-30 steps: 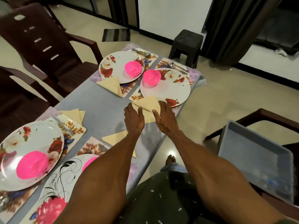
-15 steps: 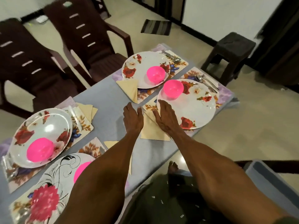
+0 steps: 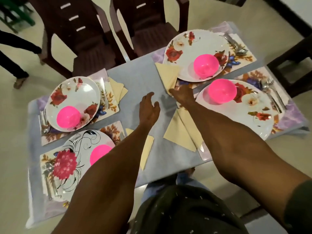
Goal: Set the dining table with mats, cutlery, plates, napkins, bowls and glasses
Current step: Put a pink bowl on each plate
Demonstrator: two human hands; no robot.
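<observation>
On the grey table lie four floral mats, each bearing a flowered plate with a pink bowl: far right plate with bowl, near right plate with bowl, far left plate, near left plate. Beside every setting lies a folded yellow napkin. My right hand reaches with straight fingers to the tip of the far right napkin. Relaxed and holding nothing, my left hand hovers over the table's middle. The near right napkin lies free under my right forearm.
Cutlery lies beside the plates, for instance the far right set and the near right set. Two brown plastic chairs stand at the far side. A dark stool is on the right. A person's leg shows at the left edge.
Both hands have come off the near right napkin. My right hand has moved to the far right napkin's tip and my left hand has drifted left. The view has swung left.
</observation>
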